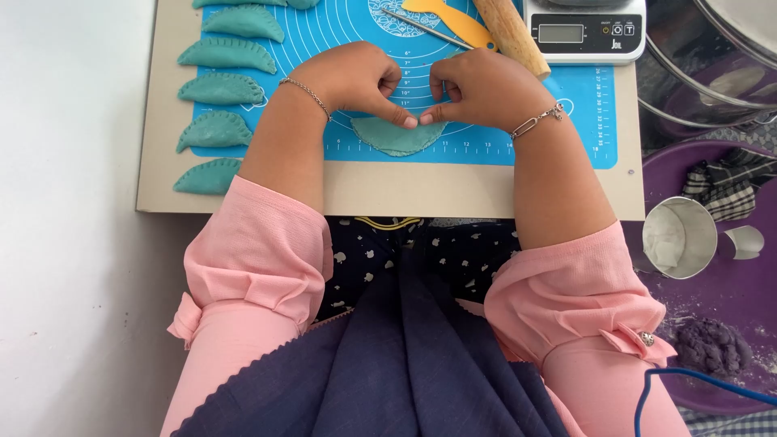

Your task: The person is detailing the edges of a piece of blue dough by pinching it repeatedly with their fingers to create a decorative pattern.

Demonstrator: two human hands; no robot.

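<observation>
On the blue mat (486, 113), edge-sealing time
Left hand (356, 81) and right hand (477, 85) both pinch the folded teal dumpling (394, 136); next press probably needs steady, even fingertips.

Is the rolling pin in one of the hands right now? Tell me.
No. Both the left hand and right hand press the folded teal dough; the rolling pin lies untouched behind.

Six finished teal dumplings (227, 55), one folded half-moon (396, 136), one rolling pin (511, 36), one scale (584, 31).
</observation>
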